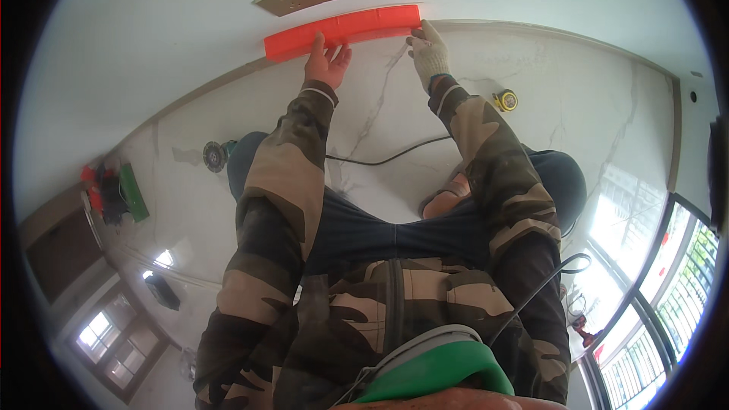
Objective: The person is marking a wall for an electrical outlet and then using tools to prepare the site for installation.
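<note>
Lying against the foot of the wall [182, 45], the long red strip [364, 24] sits at 12 o'clock from the bare left hand [329, 68] and between 9 and 10 from the gloved right hand [431, 52]. Its long axis runs from just below 9 to just above 3. The left hand, nearer its middle, is spread, one finger against it; the right hand is half-curled at its 3 o'clock end, and I cannot tell whether it pinches.

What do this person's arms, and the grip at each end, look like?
Both sleeves are camouflage in brown, tan and dark patches, with pale cuff bands. The left grip is bare; the right grip wears an off-white glove.
</note>
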### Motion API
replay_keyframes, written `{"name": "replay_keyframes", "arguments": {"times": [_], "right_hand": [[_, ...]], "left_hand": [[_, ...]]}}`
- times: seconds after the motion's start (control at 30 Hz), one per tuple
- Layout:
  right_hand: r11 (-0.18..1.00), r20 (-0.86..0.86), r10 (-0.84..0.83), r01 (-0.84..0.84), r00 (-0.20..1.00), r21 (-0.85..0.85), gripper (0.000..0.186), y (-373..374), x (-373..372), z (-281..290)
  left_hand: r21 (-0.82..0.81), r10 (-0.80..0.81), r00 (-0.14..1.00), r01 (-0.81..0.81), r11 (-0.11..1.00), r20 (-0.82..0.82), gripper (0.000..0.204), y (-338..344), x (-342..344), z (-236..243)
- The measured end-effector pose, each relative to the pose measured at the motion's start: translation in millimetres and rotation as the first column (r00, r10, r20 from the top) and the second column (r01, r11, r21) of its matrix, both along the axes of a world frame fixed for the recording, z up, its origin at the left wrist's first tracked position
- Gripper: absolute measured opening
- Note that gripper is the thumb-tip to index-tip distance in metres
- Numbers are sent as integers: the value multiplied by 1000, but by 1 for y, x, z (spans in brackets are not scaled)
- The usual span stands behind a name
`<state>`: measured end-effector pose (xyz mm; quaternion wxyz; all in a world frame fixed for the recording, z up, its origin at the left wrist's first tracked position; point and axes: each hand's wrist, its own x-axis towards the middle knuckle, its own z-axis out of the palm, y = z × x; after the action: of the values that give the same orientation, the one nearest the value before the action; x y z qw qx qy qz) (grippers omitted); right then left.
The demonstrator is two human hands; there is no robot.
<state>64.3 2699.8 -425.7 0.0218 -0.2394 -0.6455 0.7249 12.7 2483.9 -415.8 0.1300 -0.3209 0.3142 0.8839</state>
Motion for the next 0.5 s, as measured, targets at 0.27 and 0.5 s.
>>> {"name": "replay_keyframes", "arguments": {"times": [0.27,0.5], "right_hand": [[997,14,3,-2,1000,-81,55,2,1,6],[998,17,16,-14,1000,-61,54,2,0,11]], "left_hand": [[-10,28,1000,-28,1000,-6,44,2,2,3],[12,52,997,-51,999,-51,42,4,4,3]]}}
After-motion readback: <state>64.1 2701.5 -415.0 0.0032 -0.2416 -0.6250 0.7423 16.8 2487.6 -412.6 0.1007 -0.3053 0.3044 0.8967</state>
